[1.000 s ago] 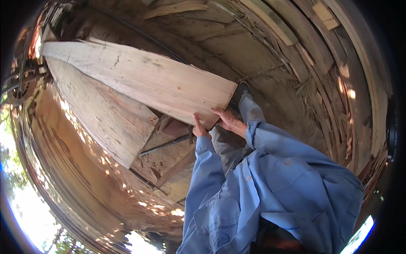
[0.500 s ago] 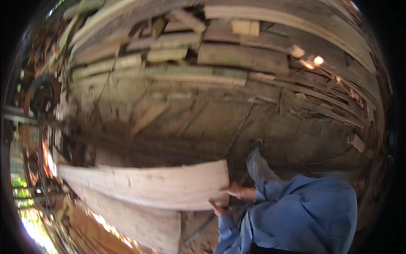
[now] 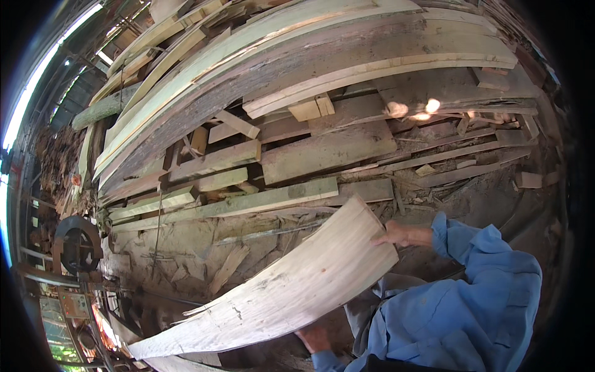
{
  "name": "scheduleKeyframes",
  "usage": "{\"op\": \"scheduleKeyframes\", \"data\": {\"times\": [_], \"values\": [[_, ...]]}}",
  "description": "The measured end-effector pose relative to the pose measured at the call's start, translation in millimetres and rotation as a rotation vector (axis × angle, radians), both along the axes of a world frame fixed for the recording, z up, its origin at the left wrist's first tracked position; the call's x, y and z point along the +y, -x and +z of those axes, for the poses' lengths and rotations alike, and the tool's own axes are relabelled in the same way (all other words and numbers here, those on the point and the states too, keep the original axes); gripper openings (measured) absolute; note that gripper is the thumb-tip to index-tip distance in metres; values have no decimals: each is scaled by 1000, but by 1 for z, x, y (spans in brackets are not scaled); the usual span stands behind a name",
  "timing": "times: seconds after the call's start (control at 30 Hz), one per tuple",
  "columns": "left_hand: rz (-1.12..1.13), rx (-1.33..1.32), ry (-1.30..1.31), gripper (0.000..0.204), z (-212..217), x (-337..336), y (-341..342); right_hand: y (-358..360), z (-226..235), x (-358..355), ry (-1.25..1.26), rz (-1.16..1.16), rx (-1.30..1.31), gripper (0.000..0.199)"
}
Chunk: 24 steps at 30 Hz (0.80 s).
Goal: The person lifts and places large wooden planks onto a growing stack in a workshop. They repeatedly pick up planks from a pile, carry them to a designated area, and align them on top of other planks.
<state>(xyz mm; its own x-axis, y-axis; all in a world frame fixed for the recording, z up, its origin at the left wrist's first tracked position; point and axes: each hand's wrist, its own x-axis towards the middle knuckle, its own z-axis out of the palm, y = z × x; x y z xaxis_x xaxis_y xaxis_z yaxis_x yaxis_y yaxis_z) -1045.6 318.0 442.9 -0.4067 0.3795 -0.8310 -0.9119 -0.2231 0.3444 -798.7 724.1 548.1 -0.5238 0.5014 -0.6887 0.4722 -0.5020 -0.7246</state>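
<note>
Right fingers [image 3: 383, 239] hold the pale board [image 3: 279, 291] at its end.

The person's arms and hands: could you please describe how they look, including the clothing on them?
The right hand and the left hand show no gloves. The right sleeve is plain blue cloth, loose and wrinkled, with a wide cuff that leaves the wrist bare. The left sleeve is also blue, but only a small part shows.
</note>
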Motion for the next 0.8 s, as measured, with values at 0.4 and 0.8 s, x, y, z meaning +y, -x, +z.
{"op": "scheduleKeyframes", "data": {"times": [0.4,0.8], "values": [[283,447,309,85,1,167,119,49,18,169,3,200,-48,44],[157,619,294,74,84,349,135,105,120,371,-104,-76,166,59]]}}
